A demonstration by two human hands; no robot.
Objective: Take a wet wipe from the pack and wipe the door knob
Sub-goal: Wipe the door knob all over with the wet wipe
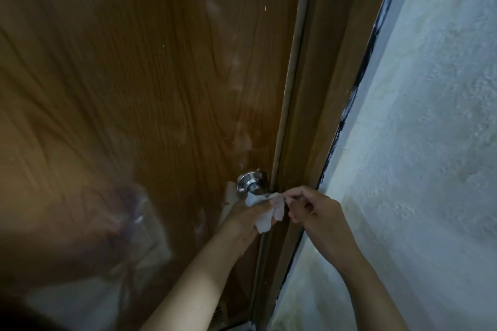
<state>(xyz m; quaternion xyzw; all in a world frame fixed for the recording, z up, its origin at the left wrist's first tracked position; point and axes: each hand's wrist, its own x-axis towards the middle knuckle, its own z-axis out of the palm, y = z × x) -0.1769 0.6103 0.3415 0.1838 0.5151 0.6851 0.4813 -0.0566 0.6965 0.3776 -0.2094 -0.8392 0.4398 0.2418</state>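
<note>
Left hand grips wet wipe bunched over door knob to scrub it, right hand pinches wipe's edge, likely spreading it

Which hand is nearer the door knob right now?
Left. The left hand grips the wipe just below the door knob; the right hand pinches the wipe's corner, off to the knob's right.

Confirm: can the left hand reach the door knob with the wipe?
Likely yes: left hand grips the wipe just below the door knob, nothing between them; right hand pinches the wipe's edge.
</note>
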